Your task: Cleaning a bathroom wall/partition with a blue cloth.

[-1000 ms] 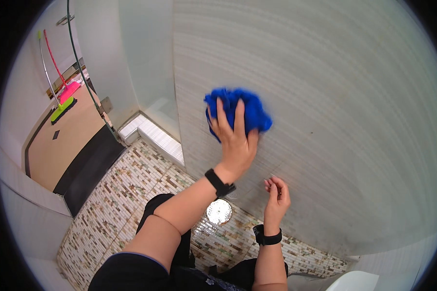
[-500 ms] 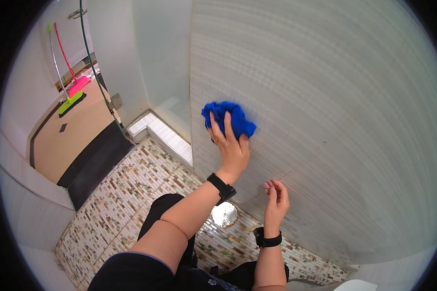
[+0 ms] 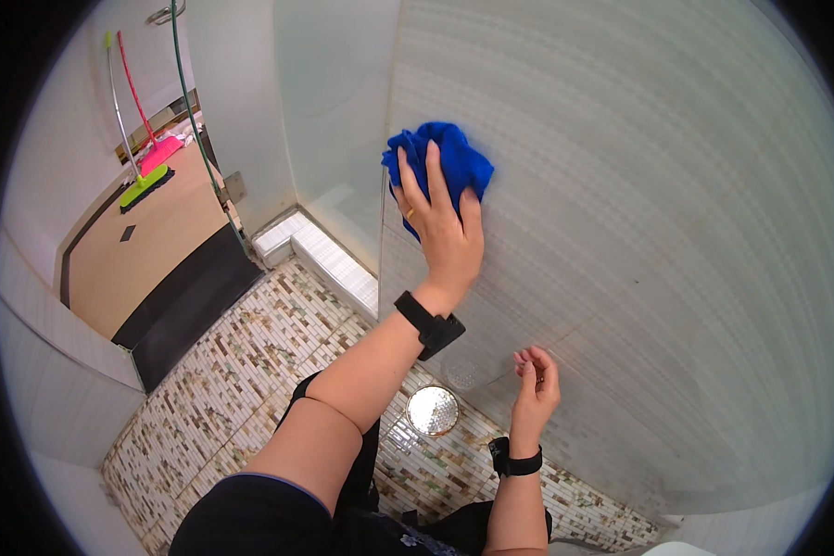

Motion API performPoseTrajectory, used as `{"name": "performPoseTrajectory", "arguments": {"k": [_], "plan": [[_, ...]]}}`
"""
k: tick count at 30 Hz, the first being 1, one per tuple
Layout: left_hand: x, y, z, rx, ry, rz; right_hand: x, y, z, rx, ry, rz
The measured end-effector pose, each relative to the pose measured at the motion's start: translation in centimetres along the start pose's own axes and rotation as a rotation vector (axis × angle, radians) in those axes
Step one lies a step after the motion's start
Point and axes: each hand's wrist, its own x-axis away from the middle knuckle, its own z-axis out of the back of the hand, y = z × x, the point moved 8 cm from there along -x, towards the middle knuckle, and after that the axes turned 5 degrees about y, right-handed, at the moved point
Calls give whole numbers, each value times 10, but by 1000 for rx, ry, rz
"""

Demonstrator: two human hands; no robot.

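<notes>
My left hand (image 3: 443, 227) presses a crumpled blue cloth (image 3: 461, 162) against the pale streaked wall panel (image 3: 621, 185). Its fingers spread over the cloth, and a ring shows on one of them. Lower down and to the right, my right hand (image 3: 538, 389) hovers close to the wall with loosely curled fingers and nothing visible in it. Both wrists wear black bands. Part of the cloth is hidden under my left fingers.
A round metal drain cover (image 3: 433, 410) is set in the mosaic tile floor (image 3: 213, 389). A low white tiled ledge (image 3: 329, 269) runs beside a frosted panel (image 3: 334, 111). Beyond the doorway at far left stand a green broom (image 3: 145, 188) and a pink dustpan (image 3: 162, 153).
My left hand has slid the blue cloth upward along the wall, and the left arm reaches farther. My right hand has hardly moved. The view has shifted slightly.
</notes>
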Motion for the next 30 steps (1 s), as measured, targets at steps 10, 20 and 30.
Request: {"name": "performPoseTrajectory", "arguments": {"k": [10,20,30], "plan": [[66,-57,7,11,2,218,4,6,-10,-6,-28,-5],[-13,-25,7,20,50,124,5,11,-10,14,-34,-11],[28,-59,10,-34,71,116,10,14,-18,28,-71,-29]]}}
